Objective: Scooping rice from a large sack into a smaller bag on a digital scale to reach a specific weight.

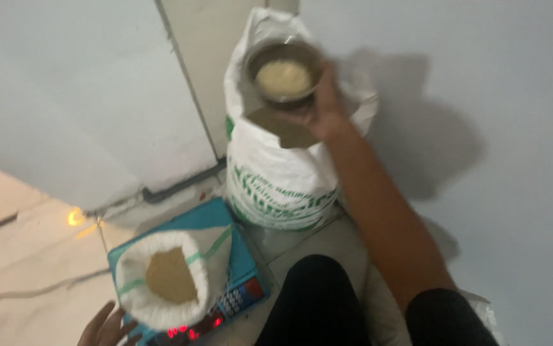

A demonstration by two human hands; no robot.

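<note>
— Pale floor tiles meet a white wall where we crouch. What do our hands hold?

— Our right hand [325, 109] grips a round metal bowl of pale grain [284, 72] above the tall white woven sack [276, 186] against the wall. Our left hand [105, 327], fingers spread and empty, sits beside the small rolled-down white sack [161, 307] on the blue digital scale [241, 269].
</note>
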